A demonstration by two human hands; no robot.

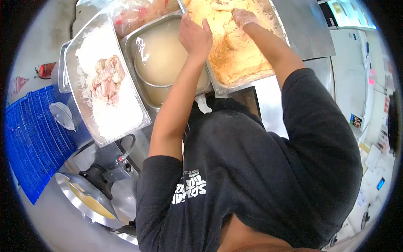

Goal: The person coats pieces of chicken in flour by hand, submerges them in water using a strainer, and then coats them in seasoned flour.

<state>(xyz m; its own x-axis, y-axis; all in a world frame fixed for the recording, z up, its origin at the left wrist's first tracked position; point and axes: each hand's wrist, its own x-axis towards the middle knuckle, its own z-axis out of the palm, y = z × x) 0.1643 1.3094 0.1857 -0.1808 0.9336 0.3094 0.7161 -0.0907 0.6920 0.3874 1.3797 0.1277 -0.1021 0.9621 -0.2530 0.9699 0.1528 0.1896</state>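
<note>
My left hand [196,37] is at the rim between the tray of orange-yellow breading [239,63] and the pan of cloudy liquid [161,56]. Its thumb stands apart from the other fingers, and it looks bare. A clear glove covers my right hand [244,18], which touches the breading near the tray's far side; its fingertips are not distinct against the powder. Further left, pieces of raw meat [108,80] lie on white flour in a metal tray [145,119].
A plastic bag [138,14] lies behind the liquid pan. At the left are a blue crate [37,134], a strainer [63,115] and a red fire extinguisher [46,70]. A round metal vessel [90,201] with yellow contents stands at the lower left.
</note>
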